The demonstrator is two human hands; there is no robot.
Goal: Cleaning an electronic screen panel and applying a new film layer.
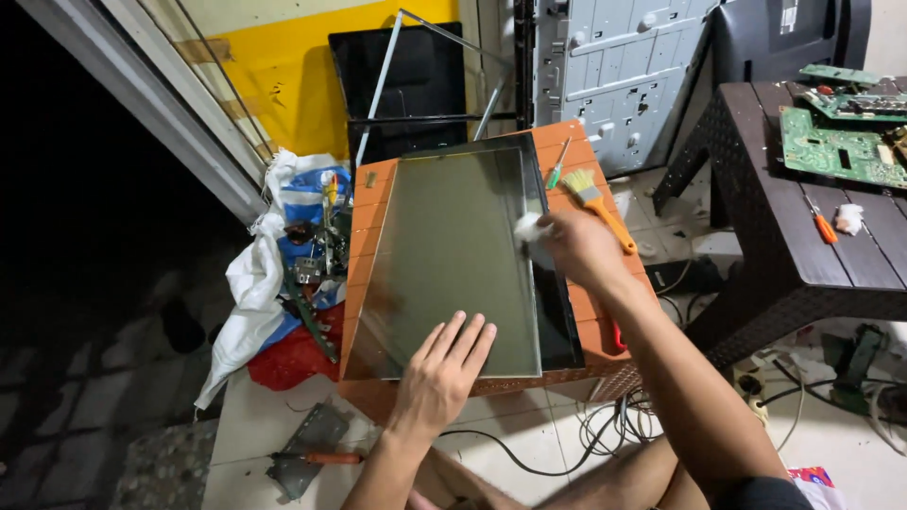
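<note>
Greenish glass panel (pixel 453 255) lies flat on an orange table (pixel 364 236), frame centre. Left hand (pixel 442 368) at 6 o'clock, fingers spread, pressing the panel. Right hand (pixel 576 247) at 3 o'clock pinches a white wad (pixel 529 227). Paintbrush (pixel 597 200) at 1 o'clock; dark table (pixel 784 236) beyond; tiled floor (pixel 255 416) below.

circuit boards (pixel 836 142) cut off — left doorway dark

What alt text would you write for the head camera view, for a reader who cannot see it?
A person's left hand lies flat on a dark flat screen panel on an orange table, while the right hand presses a white wad at the panel's right edge. A yellow brush lies beside it.
</note>
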